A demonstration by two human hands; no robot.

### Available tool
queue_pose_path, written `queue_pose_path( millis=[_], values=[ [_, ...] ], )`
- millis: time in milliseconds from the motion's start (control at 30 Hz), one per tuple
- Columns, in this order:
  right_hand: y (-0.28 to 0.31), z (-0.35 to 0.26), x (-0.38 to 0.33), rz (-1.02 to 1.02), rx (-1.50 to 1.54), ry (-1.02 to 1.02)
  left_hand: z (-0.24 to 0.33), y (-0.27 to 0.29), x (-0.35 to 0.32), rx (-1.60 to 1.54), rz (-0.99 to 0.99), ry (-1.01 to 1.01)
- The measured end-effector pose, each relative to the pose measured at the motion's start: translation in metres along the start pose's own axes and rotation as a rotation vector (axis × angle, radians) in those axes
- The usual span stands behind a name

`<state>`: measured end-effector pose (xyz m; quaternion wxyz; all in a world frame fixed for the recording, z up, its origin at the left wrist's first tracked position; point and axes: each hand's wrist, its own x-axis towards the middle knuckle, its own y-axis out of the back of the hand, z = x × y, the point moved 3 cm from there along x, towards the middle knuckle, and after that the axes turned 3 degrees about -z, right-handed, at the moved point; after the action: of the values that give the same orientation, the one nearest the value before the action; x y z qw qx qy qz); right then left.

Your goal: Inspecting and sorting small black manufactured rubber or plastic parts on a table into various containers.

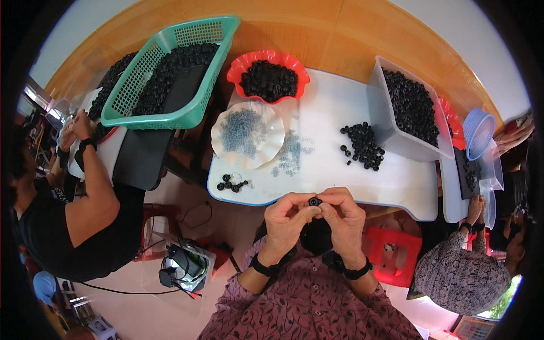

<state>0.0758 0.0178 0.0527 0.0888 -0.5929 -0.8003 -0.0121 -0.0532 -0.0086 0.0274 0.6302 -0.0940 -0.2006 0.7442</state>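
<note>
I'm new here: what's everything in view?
Table: one, white, centre
Basket: one, green, upper left
Bowl: one, red, table's rear
Plate: one, white, before bowl
Bin: one, translucent, table's right
Round parts: many, black, in basket, bowl, bin; loose on table
Tiny pieces: many, greyish, on and beside plate
Round basket: one, blue, far right
Stool: one, red, lower right
Co-workers: several, mixed clothing, both sides
Held part: one, black, between hands
Left hand and right hand: two, bare, pinching it

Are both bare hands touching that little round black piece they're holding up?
Touching: the head view shows the little round black piece pinched between fingertips of the bare left hand and the bare right hand.
</note>
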Motion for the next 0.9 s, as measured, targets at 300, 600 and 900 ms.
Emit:
queue_pose_path(
  millis=[300, 600, 900],
  values=[
    [-0.001, -0.004, 0.01, -0.001, -0.3, 0.092, -0.016, 0.009, 0.01, -0.118, 0.008, 0.079],
    [-0.006, 0.016, 0.085, -0.129, -0.669, -0.06, -0.064, 0.048, 0.027, -0.158, 0.133, 0.022],
    [-0.04, -0.018, 0.175, 0.071, -0.195, 0.17, -0.071, 0.049, 0.029, -0.077, 0.122, 0.074]
  ],
)
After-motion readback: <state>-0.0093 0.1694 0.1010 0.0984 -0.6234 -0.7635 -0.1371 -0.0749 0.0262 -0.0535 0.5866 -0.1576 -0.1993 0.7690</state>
